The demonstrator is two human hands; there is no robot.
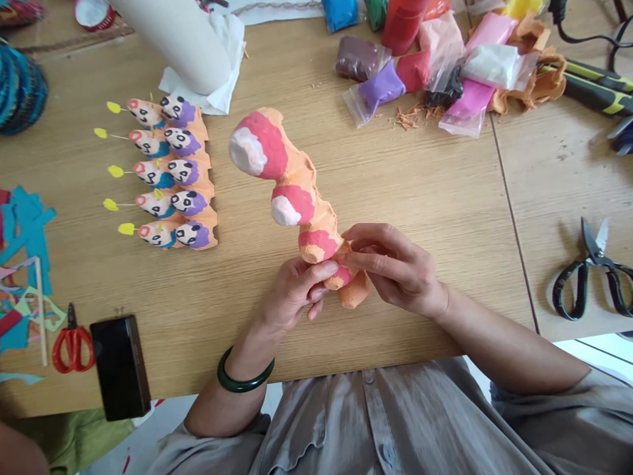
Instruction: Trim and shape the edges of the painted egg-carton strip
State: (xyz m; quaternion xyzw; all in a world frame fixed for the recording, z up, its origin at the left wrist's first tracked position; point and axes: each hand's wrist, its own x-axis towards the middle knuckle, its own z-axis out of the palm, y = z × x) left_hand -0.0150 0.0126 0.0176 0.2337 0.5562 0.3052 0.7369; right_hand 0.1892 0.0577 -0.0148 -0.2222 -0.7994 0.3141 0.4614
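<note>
The carton strip (302,206), seemingly raised, is right of the figures (182,173).

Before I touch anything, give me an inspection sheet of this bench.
Surface: wooden table, a seam right of centre; orange crumbs near the packets.
Job's things: orange carton strip, held up; two bumps pink and white, two pink and orange, the nearest plain orange. Painted carton piece on the table, ten faces in two columns.
Clutter: coloured packets, black-handled scissors, red-handled scissors, dark phone, paper scraps.
Hands: left hand holds the strip's near end; right hand has its fingers on it, pinch or press unclear.
Cables: black cable, top right.
Surroundings: green cloth below the table edge, lower left.
</note>
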